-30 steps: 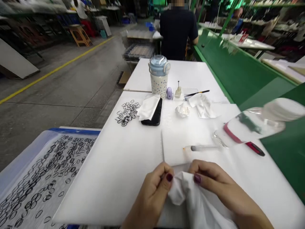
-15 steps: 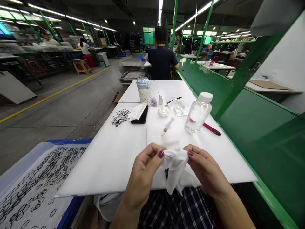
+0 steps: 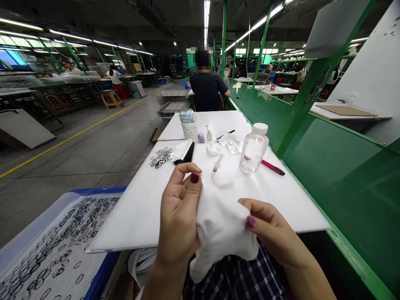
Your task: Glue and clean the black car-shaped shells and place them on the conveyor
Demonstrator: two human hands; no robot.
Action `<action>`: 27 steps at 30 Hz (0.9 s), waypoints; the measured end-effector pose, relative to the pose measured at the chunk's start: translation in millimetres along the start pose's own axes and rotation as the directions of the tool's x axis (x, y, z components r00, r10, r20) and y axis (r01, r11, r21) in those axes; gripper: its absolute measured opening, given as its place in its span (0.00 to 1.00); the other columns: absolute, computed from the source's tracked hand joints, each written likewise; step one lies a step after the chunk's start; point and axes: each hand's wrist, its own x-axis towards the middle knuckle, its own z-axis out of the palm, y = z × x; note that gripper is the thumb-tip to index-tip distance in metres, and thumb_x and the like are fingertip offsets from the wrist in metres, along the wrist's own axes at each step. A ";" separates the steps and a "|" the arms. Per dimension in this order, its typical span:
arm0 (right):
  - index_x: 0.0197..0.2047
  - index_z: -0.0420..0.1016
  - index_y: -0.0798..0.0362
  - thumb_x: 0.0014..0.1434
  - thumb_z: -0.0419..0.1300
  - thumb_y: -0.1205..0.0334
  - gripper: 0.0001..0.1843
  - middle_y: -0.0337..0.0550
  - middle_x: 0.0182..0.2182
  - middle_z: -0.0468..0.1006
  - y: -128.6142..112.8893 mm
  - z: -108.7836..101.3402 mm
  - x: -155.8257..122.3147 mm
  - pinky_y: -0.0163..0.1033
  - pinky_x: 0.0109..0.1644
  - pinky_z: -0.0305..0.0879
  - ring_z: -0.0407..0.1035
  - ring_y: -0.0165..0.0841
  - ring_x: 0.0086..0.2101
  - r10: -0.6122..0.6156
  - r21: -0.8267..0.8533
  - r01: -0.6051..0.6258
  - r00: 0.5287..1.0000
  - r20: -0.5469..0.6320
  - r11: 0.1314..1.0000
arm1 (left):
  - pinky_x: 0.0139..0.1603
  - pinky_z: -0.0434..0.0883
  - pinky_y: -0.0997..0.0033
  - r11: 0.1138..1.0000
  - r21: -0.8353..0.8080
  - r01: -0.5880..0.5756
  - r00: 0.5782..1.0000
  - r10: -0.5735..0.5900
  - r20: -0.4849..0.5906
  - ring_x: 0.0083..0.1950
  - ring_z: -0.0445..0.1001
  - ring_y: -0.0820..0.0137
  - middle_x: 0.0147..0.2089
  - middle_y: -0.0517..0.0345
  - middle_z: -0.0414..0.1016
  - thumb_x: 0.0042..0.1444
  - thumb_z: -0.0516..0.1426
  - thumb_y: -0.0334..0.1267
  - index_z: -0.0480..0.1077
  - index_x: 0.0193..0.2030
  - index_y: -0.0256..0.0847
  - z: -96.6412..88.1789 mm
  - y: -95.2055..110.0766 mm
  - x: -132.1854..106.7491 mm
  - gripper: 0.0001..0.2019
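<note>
My left hand (image 3: pixel 178 212) is raised over the near edge of the white table (image 3: pixel 146 208), its thumb and forefinger pinched together on something too small to make out. The lower fingers of that hand also grip a white cloth (image 3: pixel 218 229). My right hand (image 3: pixel 270 233) holds the other side of the cloth, thumb on top, fingers curled. Beyond the hands a syringe (image 3: pixel 216 166) lies on the table, and a clear plastic bottle (image 3: pixel 253 148) with a white cap stands upright to its right.
A red-handled tool (image 3: pixel 272 167) lies by the bottle. Farther back are a small pile of black rings (image 3: pixel 159 157), a phone under a tissue (image 3: pixel 184 152) and a lidded cup (image 3: pixel 189 123). A blue-rimmed tray (image 3: pixel 46 246) of black rings sits left. A person (image 3: pixel 206 89) stands beyond; green partition (image 3: pixel 318 166) right.
My left hand has lifted and pinched its thumb and forefinger above the cloth. The cloth has bunched between both hands, and the view has tilted up from the table.
</note>
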 end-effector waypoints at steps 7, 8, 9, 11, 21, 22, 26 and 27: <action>0.48 0.63 0.44 0.57 0.66 0.52 0.19 0.32 0.21 0.68 -11.0 1.5 -3.8 0.30 0.22 0.57 0.60 0.26 0.18 -0.020 0.105 0.049 0.965 -0.263 0.993 | 0.31 0.68 0.84 0.985 0.153 0.079 0.995 -0.086 0.041 0.33 0.70 0.75 0.34 0.58 0.77 0.53 0.66 0.42 0.79 0.35 0.43 -33.6 -1.1 3.0 0.07; 0.49 0.63 0.43 0.57 0.66 0.53 0.21 0.30 0.19 0.66 -13.6 1.2 -4.4 0.29 0.21 0.55 0.57 0.25 0.17 -0.039 0.082 0.068 0.949 -0.314 0.994 | 0.32 0.69 0.84 0.986 0.146 0.086 0.995 -0.092 0.034 0.35 0.72 0.74 0.35 0.57 0.78 0.51 0.67 0.42 0.80 0.35 0.42 -38.0 -0.4 2.8 0.07; 0.49 0.64 0.43 0.55 0.68 0.53 0.22 0.29 0.18 0.65 -15.3 0.5 -4.6 0.29 0.21 0.55 0.56 0.24 0.16 -0.065 0.065 0.095 0.932 -0.358 0.993 | 0.33 0.70 0.83 0.988 0.121 0.093 0.995 -0.097 0.028 0.35 0.73 0.74 0.35 0.57 0.79 0.50 0.68 0.41 0.80 0.35 0.43 -41.6 0.5 2.2 0.07; 0.51 0.65 0.41 0.52 0.70 0.51 0.26 0.31 0.21 0.68 -14.2 -1.6 -4.5 0.30 0.23 0.59 0.60 0.26 0.19 -0.125 0.089 0.174 0.908 -0.399 0.981 | 0.34 0.72 0.79 0.991 0.056 0.125 0.991 -0.127 0.048 0.34 0.74 0.72 0.35 0.56 0.80 0.47 0.69 0.40 0.80 0.40 0.46 -45.8 2.8 -0.9 0.12; 0.66 0.58 0.45 0.40 0.69 0.35 0.53 0.50 0.56 0.71 19.2 4.6 -25.3 0.50 0.56 0.66 0.67 0.47 0.54 0.095 0.447 0.000 0.977 -0.191 0.894 | 0.29 0.75 0.74 0.930 -0.034 0.365 0.931 -0.364 0.037 0.29 0.76 0.70 0.38 0.58 0.80 0.46 0.67 0.35 0.60 0.67 0.56 -46.6 6.2 -14.0 0.40; 0.66 0.58 0.44 0.43 0.72 0.44 0.50 0.48 0.54 0.73 17.6 6.6 -26.8 0.48 0.54 0.67 0.69 0.45 0.52 0.137 0.410 -0.025 0.960 -0.245 0.912 | 0.30 0.76 0.73 0.939 -0.026 0.344 0.939 -0.343 0.029 0.30 0.77 0.69 0.40 0.57 0.80 0.46 0.67 0.36 0.59 0.67 0.55 -46.1 5.3 -13.0 0.41; 0.64 0.60 0.43 0.51 0.71 0.58 0.40 0.42 0.40 0.78 11.5 6.2 -26.5 0.39 0.44 0.71 0.73 0.35 0.38 0.071 0.183 0.020 0.876 -0.477 0.983 | 0.40 0.77 0.73 0.972 0.122 0.202 0.978 -0.193 -0.078 0.48 0.77 0.63 0.54 0.54 0.76 0.47 0.68 0.37 0.60 0.67 0.56 -50.5 -2.9 -8.3 0.40; 0.65 0.59 0.41 0.52 0.70 0.58 0.40 0.39 0.34 0.77 10.4 3.4 -26.3 0.37 0.42 0.71 0.72 0.33 0.34 -0.019 0.113 0.091 0.853 -0.521 0.989 | 0.43 0.76 0.75 0.971 0.183 0.152 0.985 -0.133 -0.109 0.51 0.76 0.64 0.55 0.56 0.76 0.47 0.68 0.37 0.61 0.66 0.56 -54.4 -5.4 -7.5 0.39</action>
